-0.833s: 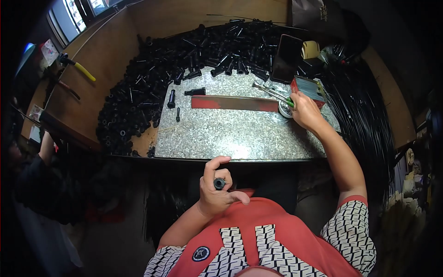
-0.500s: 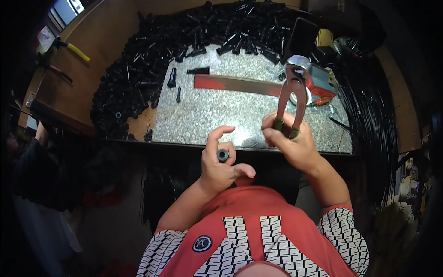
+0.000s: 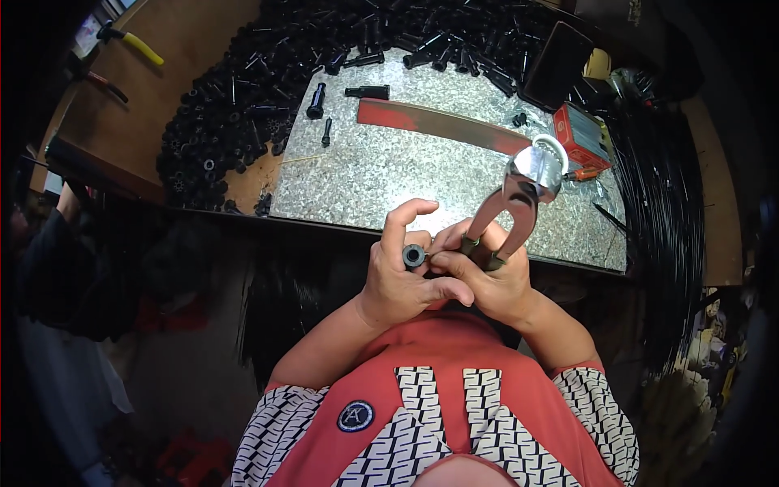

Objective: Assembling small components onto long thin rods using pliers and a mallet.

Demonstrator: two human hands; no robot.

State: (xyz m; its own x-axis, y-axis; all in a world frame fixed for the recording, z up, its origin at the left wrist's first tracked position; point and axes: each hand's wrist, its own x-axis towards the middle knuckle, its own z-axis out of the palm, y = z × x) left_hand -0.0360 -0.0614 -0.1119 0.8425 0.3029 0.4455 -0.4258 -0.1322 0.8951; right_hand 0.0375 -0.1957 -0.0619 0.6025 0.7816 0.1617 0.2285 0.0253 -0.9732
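My left hand point(image 3: 392, 284) is closed round a short black tube point(image 3: 414, 257) whose round, hollow end faces up; its index finger curls above the tube and its thumb stretches out below. My right hand point(image 3: 501, 290) grips end-cutting pincers point(image 3: 518, 191) with green-sleeved handles, their shiny head pointing away from me. The right thumb and forefinger pinch together close to the side of the tube. Something tiny seems to show between those fingertips and the tube, too small to name. Both hands meet in front of the table's near edge.
A speckled stone slab point(image 3: 341, 183) carries a long red-and-grey metal bar point(image 3: 438, 126), loose black parts point(image 3: 316, 101), a white ring and a red box point(image 3: 580, 134). Heaped black parts point(image 3: 211, 138) surround its left and far sides. Black strands point(image 3: 661, 203) hang at right.
My right hand has come left with the pincers, its fingertips now beside the tube. My left hand has shifted slightly right, still holding the tube. The whole view has shifted a little.
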